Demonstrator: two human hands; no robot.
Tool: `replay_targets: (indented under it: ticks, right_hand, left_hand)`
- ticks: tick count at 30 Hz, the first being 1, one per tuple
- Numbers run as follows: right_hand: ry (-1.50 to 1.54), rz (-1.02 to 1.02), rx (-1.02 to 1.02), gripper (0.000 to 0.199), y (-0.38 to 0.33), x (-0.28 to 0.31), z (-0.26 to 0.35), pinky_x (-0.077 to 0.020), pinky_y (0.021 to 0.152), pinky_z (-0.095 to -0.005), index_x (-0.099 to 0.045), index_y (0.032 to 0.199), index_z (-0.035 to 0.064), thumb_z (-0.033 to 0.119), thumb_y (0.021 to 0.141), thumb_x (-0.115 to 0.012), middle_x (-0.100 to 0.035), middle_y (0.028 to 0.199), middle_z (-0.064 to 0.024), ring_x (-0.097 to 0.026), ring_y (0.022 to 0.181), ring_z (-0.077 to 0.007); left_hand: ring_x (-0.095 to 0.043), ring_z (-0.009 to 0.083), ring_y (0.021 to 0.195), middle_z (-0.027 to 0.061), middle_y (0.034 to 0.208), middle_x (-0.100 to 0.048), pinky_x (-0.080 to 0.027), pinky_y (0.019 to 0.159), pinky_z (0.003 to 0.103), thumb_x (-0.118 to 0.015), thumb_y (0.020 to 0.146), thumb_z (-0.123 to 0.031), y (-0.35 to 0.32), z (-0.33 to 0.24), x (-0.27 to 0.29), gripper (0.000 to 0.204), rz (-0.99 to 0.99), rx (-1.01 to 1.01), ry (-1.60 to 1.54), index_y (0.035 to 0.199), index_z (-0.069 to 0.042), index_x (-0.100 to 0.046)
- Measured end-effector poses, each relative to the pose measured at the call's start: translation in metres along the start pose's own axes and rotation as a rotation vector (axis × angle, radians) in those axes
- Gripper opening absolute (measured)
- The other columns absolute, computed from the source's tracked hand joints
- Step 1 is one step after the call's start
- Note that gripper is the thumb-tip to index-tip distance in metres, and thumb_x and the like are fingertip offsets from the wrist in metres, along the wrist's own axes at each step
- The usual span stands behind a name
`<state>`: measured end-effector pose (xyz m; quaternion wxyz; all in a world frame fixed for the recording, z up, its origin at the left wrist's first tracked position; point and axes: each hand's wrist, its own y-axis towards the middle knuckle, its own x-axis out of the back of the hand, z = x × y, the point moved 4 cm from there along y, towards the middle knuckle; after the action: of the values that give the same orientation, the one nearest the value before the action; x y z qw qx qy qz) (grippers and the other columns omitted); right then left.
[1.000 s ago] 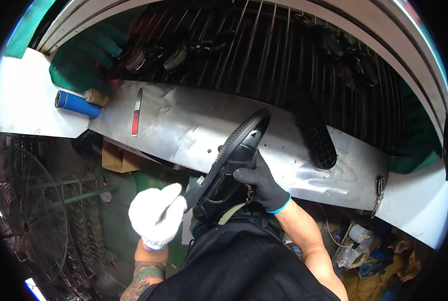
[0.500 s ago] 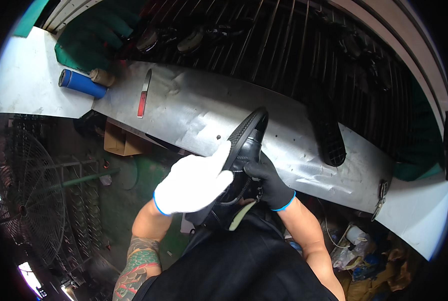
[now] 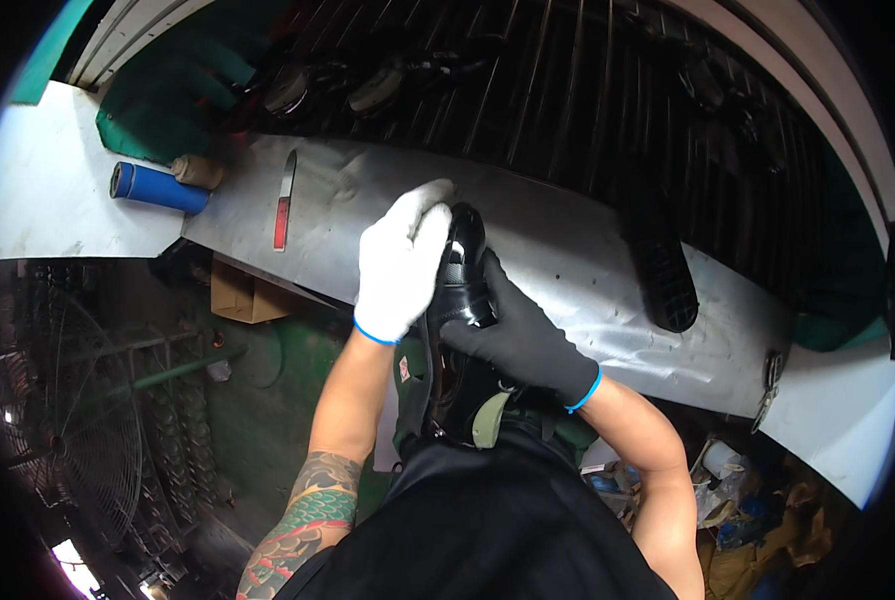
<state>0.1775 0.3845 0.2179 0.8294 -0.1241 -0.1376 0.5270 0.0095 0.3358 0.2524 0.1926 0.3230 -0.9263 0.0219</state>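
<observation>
A glossy black shoe point(image 3: 457, 302) stands toe away from me, between my two hands, over the near edge of the metal bench. A pale green piece point(image 3: 489, 420) sticks out at its heel end. My left hand point(image 3: 399, 265), in a white glove, is closed against the left side of the toe, fingers bent at its edge. My black-gloved right hand point(image 3: 529, 335) wraps the shoe from the right, its thumb across the upper. The shoe's underside is hidden.
On the metal bench point(image 3: 367, 210) lie a red-handled knife point(image 3: 283, 215) and a black shoe sole point(image 3: 670, 285). A blue roll point(image 3: 160, 188) rests at the left. Dark bars holding several shoes point(image 3: 377, 90) run behind. A large fan point(image 3: 72, 430) stands lower left; a cardboard box point(image 3: 247, 292) is below.
The shoe has turned from its side to show its upper, toe swinging left. My left hand has moved up toward the toe; my right hand has shifted left across the upper.
</observation>
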Motion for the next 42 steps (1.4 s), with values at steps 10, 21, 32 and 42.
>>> replay_targets:
  ticks: [10,21,32,42]
  right_hand:
    - [-0.077,-0.102,0.092,0.109,-0.014,-0.006,0.008,-0.0464,0.112,-0.0444,-0.024,0.162,-0.0052,0.045,0.085,-0.082,-0.053,0.148,-0.0315,-0.058,0.136,-0.0415]
    - [1.521,0.148,-0.062,0.048,-0.002,0.016,-0.025,-0.0472,0.118,-0.0422,-0.048,0.154,0.0028,0.028,0.114,-0.042,-0.057,0.153,-0.0145,-0.06,0.136,-0.0267]
    - [0.774,-0.345,0.143,0.022,-0.003,0.09,0.003,-0.0602,0.079,-0.0276,-0.072,0.114,0.0023,0.011,0.094,-0.076,-0.076,0.094,-0.0031,-0.073,0.088,-0.0113]
    - [0.539,-0.22,0.523,0.113,0.005,0.057,0.081,-0.0599,0.097,-0.0356,-0.032,0.161,0.0033,0.009,0.07,-0.099,-0.065,0.134,-0.0161,-0.069,0.115,-0.0214]
  left_hand:
    - [-0.068,0.0306,0.126,0.0245,0.133,-0.07,-0.05,0.108,0.037,-0.084,0.086,-0.034,-0.04,-0.009,0.01,0.088,0.23,0.168,0.198,0.155,0.004,-0.044]
    - [-0.066,0.0361,0.126,0.0295,0.139,-0.063,-0.052,0.109,0.044,-0.092,0.082,-0.025,-0.084,-0.084,0.061,0.098,-0.091,-0.563,-0.123,0.153,0.01,-0.034]
    - [-0.075,0.0344,0.093,0.0184,0.109,-0.076,-0.058,0.089,0.041,-0.09,0.077,-0.025,-0.092,-0.017,0.015,0.091,0.14,-0.323,0.54,0.152,0.008,-0.047]
    - [-0.06,0.0241,0.128,0.019,0.149,-0.055,-0.05,0.11,0.038,-0.079,0.092,-0.045,0.008,-0.059,0.001,0.092,0.235,-0.024,-0.805,0.161,-0.002,-0.036]
